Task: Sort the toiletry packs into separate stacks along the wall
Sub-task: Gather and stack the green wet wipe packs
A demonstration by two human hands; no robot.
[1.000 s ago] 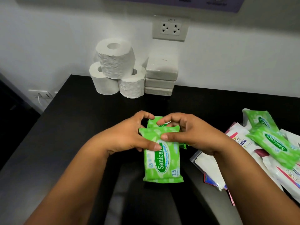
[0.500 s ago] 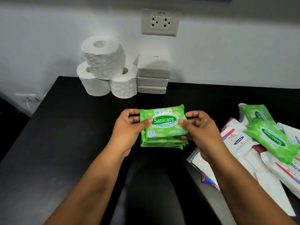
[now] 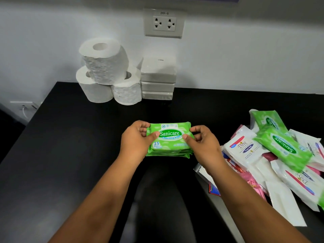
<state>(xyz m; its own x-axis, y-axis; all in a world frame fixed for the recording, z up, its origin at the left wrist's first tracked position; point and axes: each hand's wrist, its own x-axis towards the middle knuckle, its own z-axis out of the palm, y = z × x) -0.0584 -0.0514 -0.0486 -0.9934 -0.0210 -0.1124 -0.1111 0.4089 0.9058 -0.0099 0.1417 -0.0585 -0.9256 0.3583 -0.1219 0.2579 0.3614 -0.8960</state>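
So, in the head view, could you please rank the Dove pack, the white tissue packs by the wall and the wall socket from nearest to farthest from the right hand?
From the right hand:
1. Dove pack, just to its right in the unsorted pile.
2. White tissue packs, stacked at the wall, up and left.
3. Wall socket, on the wall above that stack.

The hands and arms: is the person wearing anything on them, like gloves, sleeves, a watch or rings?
Nothing visible. The left hand and the right hand are bare, without gloves, and no ring shows on the fingers in view. Both forearms are uncovered down to the bottom edge of the picture: no sleeve, watch or bracelet.
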